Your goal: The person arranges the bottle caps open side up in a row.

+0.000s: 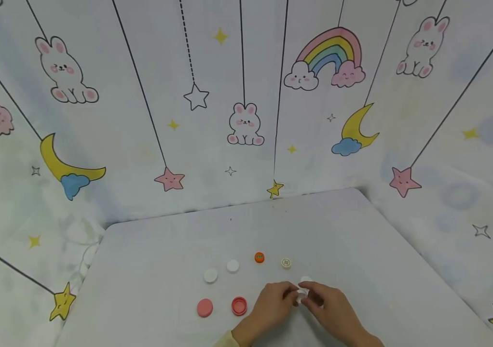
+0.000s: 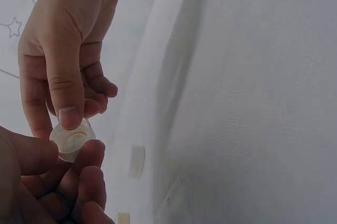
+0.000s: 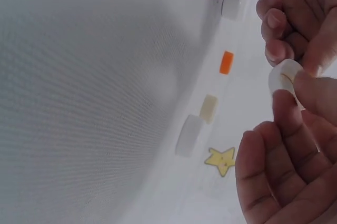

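Note:
A small white bottle cap (image 1: 301, 296) is held between both hands above the front part of the table. My left hand (image 1: 274, 301) pinches it from the left with thumb and fingers, and my right hand (image 1: 333, 308) pinches it from the right. The left wrist view shows the hollow inside of the cap (image 2: 73, 139) facing that camera, a thumb over its upper edge. Seen from the right wrist, the cap (image 3: 284, 77) sits between the fingertips of the two hands. Just beyond the fingers lies another white cap (image 1: 306, 279), partly hidden by the right hand.
On the white-covered table (image 1: 151, 260) lie an orange cap (image 1: 259, 257), a cream patterned cap (image 1: 286, 263), two white caps (image 1: 211, 275), a pink cap (image 1: 205, 308) and a red cap (image 1: 239, 306) with its hollow side up. A printed cloth (image 1: 212, 159) rises behind.

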`<state>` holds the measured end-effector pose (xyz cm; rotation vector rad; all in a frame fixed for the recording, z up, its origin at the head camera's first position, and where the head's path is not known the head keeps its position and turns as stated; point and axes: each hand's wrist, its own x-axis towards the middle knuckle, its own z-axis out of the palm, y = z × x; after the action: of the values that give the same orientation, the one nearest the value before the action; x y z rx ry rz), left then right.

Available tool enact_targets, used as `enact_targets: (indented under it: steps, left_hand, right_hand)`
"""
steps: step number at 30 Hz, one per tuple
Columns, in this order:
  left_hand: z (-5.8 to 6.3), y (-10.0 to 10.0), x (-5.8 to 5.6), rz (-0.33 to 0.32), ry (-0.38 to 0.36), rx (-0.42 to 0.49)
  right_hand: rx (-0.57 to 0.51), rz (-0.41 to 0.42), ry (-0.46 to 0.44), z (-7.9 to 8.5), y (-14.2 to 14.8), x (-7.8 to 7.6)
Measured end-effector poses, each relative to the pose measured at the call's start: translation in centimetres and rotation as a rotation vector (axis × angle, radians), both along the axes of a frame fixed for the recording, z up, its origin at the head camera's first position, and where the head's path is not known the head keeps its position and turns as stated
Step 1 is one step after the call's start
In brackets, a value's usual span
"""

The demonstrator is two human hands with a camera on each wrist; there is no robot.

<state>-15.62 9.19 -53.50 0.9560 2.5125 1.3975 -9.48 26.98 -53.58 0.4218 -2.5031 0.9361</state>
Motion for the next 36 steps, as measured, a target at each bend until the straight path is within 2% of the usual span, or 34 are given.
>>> enact_targets:
  steps: [3, 7, 16, 26, 29, 34, 36]
  left_hand:
    - [0.2, -0.14, -0.17, -0.024, -0.114, 0.059]
    - [0.3, -0.29, -0.32, -0.024, -0.231, 0.064]
    - [0.07, -0.23, -0.11, -0.014, -0.259, 0.033]
    - [0.39, -0.24, 0.29, -0.038, -0.268, 0.063]
    - [0.26, -0.28, 0.37, -0.044, -0.221, 0.05]
    - [-0.29, -0.18, 0.38, -0.021, -0.041, -0.022]
    - [-0.55, -0.07, 0.33, -0.011, 0.009, -0.059]
  right_hand:
    - [-0.001, 0.038, -0.002, 0.11, 0.0, 0.02]
    - [0.002, 0.061, -0.025, 0.13, 0.06, 0.05]
    - [0.036, 0.077, -0.03, 0.15, 0.13, 0.18]
    - [0.063, 0.024, -0.021, -0.03, 0.17, 0.48]
    - [0.064, 0.017, -0.032, -0.13, 0.28, 0.48]
    - [0.058, 0.006, -0.092, -0.32, 0.54, 0.5]
    - [0.061, 0.005, -0.118, -0.35, 0.62, 0.5]
